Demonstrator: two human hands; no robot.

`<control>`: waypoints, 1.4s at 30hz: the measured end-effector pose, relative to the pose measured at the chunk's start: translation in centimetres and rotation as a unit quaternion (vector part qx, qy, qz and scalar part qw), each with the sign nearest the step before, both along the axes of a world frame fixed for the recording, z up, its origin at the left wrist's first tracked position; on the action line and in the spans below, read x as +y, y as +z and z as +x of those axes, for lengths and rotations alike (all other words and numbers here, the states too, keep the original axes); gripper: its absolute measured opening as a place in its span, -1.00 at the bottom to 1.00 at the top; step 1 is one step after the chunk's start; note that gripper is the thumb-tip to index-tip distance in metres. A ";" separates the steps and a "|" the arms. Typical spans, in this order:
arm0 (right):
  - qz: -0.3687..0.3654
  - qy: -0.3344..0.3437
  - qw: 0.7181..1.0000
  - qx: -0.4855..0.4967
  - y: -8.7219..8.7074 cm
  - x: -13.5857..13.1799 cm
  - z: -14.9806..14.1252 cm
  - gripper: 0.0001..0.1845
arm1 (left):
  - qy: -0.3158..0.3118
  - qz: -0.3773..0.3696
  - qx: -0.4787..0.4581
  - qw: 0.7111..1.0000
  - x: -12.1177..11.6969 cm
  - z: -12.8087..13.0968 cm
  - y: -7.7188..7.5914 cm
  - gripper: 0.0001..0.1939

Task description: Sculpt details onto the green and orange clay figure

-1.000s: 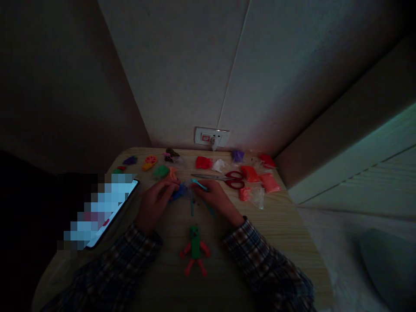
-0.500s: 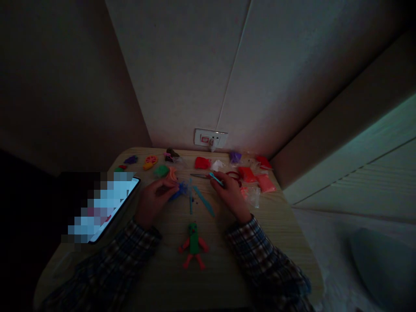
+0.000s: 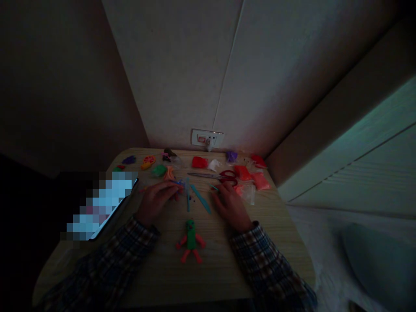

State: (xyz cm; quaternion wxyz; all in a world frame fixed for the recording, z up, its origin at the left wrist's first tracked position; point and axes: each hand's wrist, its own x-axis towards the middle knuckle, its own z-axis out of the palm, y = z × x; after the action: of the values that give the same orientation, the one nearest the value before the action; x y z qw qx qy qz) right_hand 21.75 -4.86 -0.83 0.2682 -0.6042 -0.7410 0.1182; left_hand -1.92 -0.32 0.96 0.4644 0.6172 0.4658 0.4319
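My left hand [image 3: 156, 200] is closed, its fingertips pressed on a clear bag of blue clay [image 3: 181, 183] left of centre. Its fingers partly hide the bag. On the tabletop, my right hand [image 3: 231, 207] lies low with thumb and fingers apart. A thin light-blue tool [image 3: 214, 187] pokes out by its fingertips, the rest hidden beneath them. Between the hands are a blue clay knife [image 3: 200, 199] and a slim blue stick [image 3: 187, 200]. A green clay figure [image 3: 191, 235] with pink-red arms and legs lies in front.
Red-handled scissors [image 3: 227, 177] lie beyond my right hand. Bags of red clay [image 3: 199, 162], orange-red clay [image 3: 242, 173] and purple clay [image 3: 232, 156] line the back and right. A lit phone [image 3: 112, 212] stands at the left. A wall socket [image 3: 207, 138] is behind the table.
My right hand has lowered the light-blue tool to the table, and its fingers have loosened. My left fingers have moved slightly over the blue clay. The view has shifted a little.
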 end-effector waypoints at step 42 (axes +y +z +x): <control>-0.075 0.221 0.972 0.030 1.6 -1.4 -2.3 -0.79 | -0.042 -0.028 -0.016 0.999 -0.6 0.5 0.7 -0.81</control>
State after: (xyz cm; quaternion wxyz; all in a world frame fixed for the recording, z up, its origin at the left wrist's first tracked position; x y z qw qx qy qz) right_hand 19.48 -6.28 0.77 0.2116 -0.4401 -0.8369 0.2475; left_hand -1.38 -0.92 1.62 0.5065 0.6161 0.4435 0.4088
